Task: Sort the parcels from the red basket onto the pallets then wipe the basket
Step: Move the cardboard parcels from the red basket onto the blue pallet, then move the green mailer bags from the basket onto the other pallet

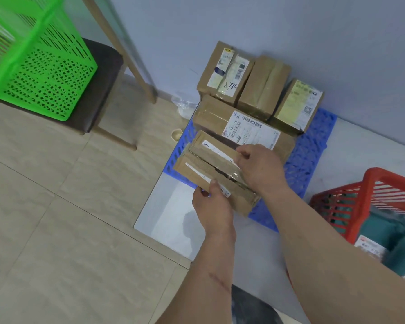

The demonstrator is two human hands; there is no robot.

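Parcel in hand: a brown taped cardboard box with white labels (pixel 211 169) is being held just over the near edge of the blue slatted plastic pallet (pixel 306 155)
Left hand (pixel 212 206): fingers are curling round the box's near end, thumb on top
Right hand (pixel 260 167): fingers are gripping its far side
Neighbours: four brown cardboard parcels (pixel 241 90) are lying on the pallet by the wall
Red plastic basket (pixel 360 195): teal bags are waiting inside — sorting unfinished
Risk: set too near the edge, the box could be tipping off — its torn tape might be splitting
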